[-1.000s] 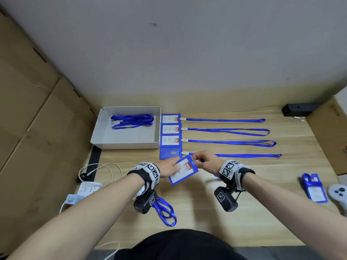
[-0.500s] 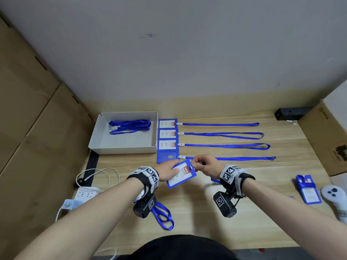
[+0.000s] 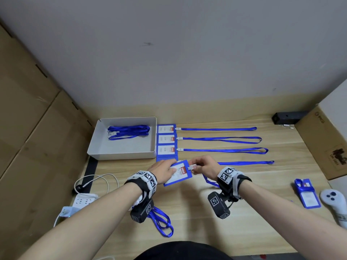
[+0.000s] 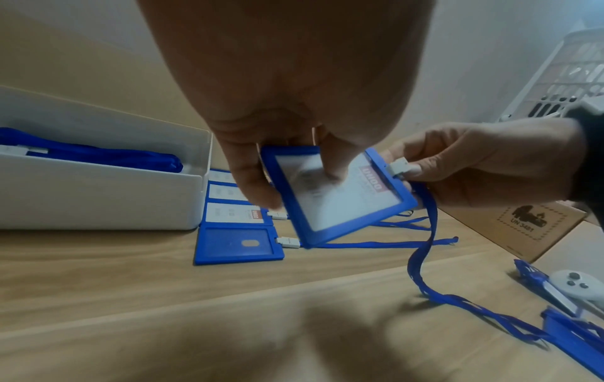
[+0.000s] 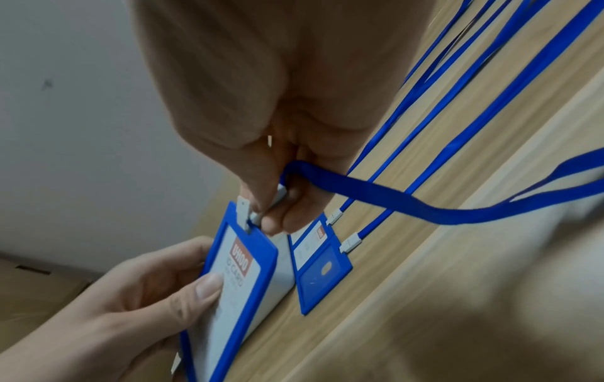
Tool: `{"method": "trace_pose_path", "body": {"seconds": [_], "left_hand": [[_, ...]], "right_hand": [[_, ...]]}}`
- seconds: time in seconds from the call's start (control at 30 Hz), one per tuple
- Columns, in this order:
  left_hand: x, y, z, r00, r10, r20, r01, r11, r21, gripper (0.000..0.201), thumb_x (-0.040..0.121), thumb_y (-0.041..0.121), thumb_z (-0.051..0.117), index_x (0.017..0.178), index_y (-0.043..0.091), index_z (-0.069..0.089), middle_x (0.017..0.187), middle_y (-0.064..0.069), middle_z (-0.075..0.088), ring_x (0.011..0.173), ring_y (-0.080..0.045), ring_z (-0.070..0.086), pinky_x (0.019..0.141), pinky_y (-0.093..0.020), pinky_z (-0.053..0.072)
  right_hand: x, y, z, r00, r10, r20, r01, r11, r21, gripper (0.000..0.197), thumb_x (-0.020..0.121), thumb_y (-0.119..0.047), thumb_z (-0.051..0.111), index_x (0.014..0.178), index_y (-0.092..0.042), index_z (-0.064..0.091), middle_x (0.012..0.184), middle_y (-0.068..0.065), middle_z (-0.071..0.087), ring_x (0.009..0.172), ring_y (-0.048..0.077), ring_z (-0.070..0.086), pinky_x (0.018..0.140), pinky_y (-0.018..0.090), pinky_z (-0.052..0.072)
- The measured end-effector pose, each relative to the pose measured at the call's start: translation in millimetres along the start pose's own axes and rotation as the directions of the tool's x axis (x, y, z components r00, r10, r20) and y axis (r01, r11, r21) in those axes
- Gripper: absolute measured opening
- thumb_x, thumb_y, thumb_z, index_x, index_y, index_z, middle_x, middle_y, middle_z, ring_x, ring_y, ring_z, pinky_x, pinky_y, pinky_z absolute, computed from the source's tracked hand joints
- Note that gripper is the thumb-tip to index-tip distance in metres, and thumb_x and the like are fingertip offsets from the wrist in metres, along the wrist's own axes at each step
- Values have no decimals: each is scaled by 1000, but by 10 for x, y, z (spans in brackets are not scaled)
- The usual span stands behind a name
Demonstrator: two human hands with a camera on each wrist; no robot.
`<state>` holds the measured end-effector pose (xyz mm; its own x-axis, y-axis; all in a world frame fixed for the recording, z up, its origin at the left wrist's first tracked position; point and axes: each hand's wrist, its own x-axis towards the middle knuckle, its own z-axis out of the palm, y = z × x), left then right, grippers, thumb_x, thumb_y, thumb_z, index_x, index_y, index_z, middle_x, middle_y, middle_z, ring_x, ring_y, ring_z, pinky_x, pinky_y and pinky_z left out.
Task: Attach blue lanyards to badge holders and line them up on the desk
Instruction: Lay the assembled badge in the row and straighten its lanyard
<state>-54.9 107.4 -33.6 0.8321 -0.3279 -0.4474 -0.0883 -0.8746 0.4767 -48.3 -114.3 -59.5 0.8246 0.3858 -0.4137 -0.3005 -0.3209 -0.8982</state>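
You're mid-attach on the fifth holder: your left hand (image 3: pixel 163 170) pinches the badge holder (image 3: pixel 178 173) by its lower end, thumb flat on the clear window, fingers behind, holding it tilted above the desk (image 3: pixel 244 184) just in front of the row. Your right hand (image 3: pixel 203 167) pinches the white clip (image 4: pixel 397 165) of the blue lanyard (image 5: pixel 408 201) right at the holder's top slot; the clip looks hooked through but probably not snapped closed. Next move likely calls for squeezing the clip until it closes, then laying the holder flat under the fourth one and pulling the strap straight toward the desk's right edge. Four finished holders (image 3: pixel 166 139) lie stacked edge to edge beside the white tray (image 3: pixel 120 153) near the desk's far left corner, the nearest one face down, straps running right in near-parallel lines. Holder is rigid blue plastic, rectangular frame, glossy window over a white card with a red tab. Lanyard is flat woven ribbon, limp, trailing off toward you in loose loops. Clip is small, hard, boxy. Desk is smooth pale wood-grain. More lanyards (image 3: pixel 128 132) bundled in the tray; one spare holder (image 3: pixel 308 195) by the desk's right edge.
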Motion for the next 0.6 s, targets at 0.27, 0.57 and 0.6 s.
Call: {"method": "trace_pose_path", "body": {"seconds": [0.27, 0.57, 0.6], "left_hand": [[68, 38, -146, 996, -58, -67, 71, 973, 219, 23, 100, 32, 44, 121, 26, 50, 120, -1, 61, 102, -23, 59, 75, -34, 49], [90, -20, -116, 998, -63, -16, 64, 991, 118, 15, 97, 36, 49, 106, 26, 55, 109, 1, 64, 97, -20, 62, 80, -39, 55], [88, -56, -88, 998, -67, 1, 67, 995, 72, 14, 95, 37, 52, 100, 25, 56, 106, 1, 65, 95, -20, 63, 81, -40, 55]], "right_hand": [[51, -116, 42, 999, 49, 4, -49, 984, 171, 27, 80, -5, 67, 107, -3, 72, 96, 7, 75, 88, 15, 70, 81, 28, 54], [49, -87, 89, 998, 29, -58, -24, 997, 72, 12, 91, -2, 65, 87, -10, 73, 81, 6, 75, 72, 15, 70, 74, 30, 59], [22, -86, 103, 998, 24, -57, -21, 999, 37, 15, 91, -1, 65, 85, -12, 73, 78, 6, 74, 68, 14, 68, 70, 27, 58]]}}
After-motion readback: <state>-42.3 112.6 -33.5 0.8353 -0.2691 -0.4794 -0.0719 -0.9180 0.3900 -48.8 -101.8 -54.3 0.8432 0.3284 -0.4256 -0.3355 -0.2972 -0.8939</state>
